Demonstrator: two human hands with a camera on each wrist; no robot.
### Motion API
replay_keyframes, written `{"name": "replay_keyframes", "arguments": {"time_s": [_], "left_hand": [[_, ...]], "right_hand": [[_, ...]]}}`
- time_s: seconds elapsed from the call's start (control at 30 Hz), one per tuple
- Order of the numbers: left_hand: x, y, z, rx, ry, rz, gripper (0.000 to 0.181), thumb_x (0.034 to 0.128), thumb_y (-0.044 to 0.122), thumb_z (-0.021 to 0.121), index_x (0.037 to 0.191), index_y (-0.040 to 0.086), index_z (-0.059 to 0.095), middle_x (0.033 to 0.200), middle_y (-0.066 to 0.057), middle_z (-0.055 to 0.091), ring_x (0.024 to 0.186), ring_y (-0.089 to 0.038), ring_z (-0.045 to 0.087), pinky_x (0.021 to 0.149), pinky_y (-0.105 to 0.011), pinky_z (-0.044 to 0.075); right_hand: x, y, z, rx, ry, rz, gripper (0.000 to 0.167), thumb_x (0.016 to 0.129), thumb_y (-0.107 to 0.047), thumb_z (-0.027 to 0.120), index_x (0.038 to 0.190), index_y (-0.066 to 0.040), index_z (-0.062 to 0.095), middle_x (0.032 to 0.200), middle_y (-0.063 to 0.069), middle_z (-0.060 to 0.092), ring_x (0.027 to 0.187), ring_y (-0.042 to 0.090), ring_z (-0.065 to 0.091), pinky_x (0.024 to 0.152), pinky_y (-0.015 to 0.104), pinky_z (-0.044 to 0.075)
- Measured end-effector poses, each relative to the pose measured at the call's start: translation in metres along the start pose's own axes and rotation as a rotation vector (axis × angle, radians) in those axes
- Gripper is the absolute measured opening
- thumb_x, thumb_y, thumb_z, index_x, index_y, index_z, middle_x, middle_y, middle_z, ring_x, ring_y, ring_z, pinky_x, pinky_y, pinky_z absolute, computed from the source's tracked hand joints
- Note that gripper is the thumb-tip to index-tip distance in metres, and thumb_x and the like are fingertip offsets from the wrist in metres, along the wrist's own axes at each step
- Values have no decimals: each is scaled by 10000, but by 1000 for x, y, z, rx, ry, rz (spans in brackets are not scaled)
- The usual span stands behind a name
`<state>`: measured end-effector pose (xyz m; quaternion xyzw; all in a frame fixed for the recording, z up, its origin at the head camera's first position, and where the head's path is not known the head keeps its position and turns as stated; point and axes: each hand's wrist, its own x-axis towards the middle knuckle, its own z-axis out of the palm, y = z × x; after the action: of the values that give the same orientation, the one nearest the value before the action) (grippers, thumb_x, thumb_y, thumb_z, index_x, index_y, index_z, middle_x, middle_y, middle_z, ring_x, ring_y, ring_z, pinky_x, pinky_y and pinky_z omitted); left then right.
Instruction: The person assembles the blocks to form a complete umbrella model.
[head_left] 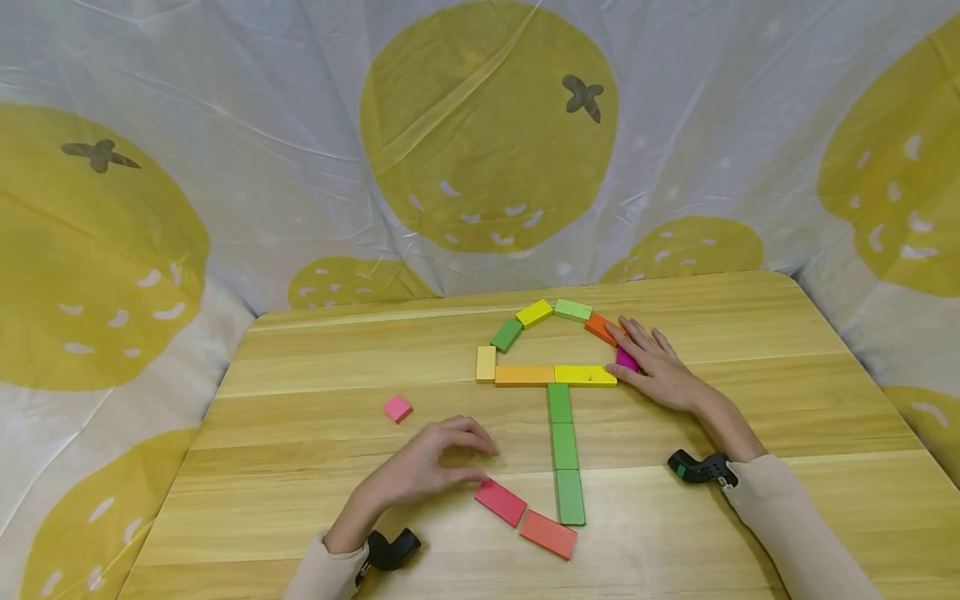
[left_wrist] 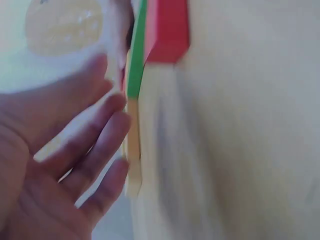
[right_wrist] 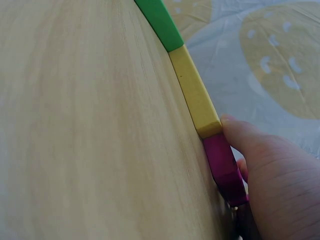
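Flat coloured blocks form an umbrella-like outline on the table. My right hand (head_left: 663, 375) lies at its right end, fingers extended. One finger touches the orange-red block (head_left: 600, 328), and the thumb touches the end of the yellow block (head_left: 585, 377). Between them is a magenta block (head_left: 627, 359), partly covered by the hand; in the right wrist view the magenta block (right_wrist: 222, 165) meets the yellow one. My left hand (head_left: 431, 462) hovers with fingers loosely bent and nothing in them. Its thumb is close to a pinkish-red block (head_left: 500, 502); a coral block (head_left: 549, 534) lies beside that.
A small pink block (head_left: 398, 408) lies apart at the left. Green blocks (head_left: 564, 446) run in a column toward the front. An arc with a dark green block (head_left: 507, 335) curves over the orange block (head_left: 524, 377). Patterned cloth (head_left: 300, 167) hangs behind the wooden table (head_left: 300, 392).
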<state>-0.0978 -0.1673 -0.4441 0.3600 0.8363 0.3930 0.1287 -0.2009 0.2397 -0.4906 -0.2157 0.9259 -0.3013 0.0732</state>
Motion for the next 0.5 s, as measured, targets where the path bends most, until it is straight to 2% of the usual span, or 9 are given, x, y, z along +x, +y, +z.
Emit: {"name": "replay_keyframes", "arguments": {"time_s": [0.17,0.3,0.4,0.5], "left_hand": [[-8,-14,-25,76,253,-53,241,887,53,805,1125,70,774,1155,-30,719,1112,-218,665,961,-432,573],[-20,-30,-45,144,399,-145,285,850,8,825,1127,45,772,1176,-55,716,1153,-283,658,992,-505,547],[-29,-41,-57,159,435,-240,314,851,23,830,1158,35,763,1204,-83,699,1172,-323,643,1011,-569,519],[-38,-49,-64,153,405,-331,379,840,55,852,1204,35,750,1224,-99,680,1136,-323,639,962,-541,526]], "right_hand": [[-1,0,-1,3,-2,4,761,1066,-433,536,1678,-185,159,1747,189,44,1615,429,15,1276,632,-54],[-1,0,-1,3,-4,6,761,1067,-439,534,1679,-193,155,1748,182,41,1616,427,12,1278,628,-56],[-1,0,-1,2,-4,5,760,1067,-436,534,1679,-190,157,1748,183,41,1616,427,12,1278,627,-56],[-1,0,0,-1,0,1,757,1068,-429,535,1678,-180,161,1747,189,44,1615,429,15,1277,629,-52]]}}
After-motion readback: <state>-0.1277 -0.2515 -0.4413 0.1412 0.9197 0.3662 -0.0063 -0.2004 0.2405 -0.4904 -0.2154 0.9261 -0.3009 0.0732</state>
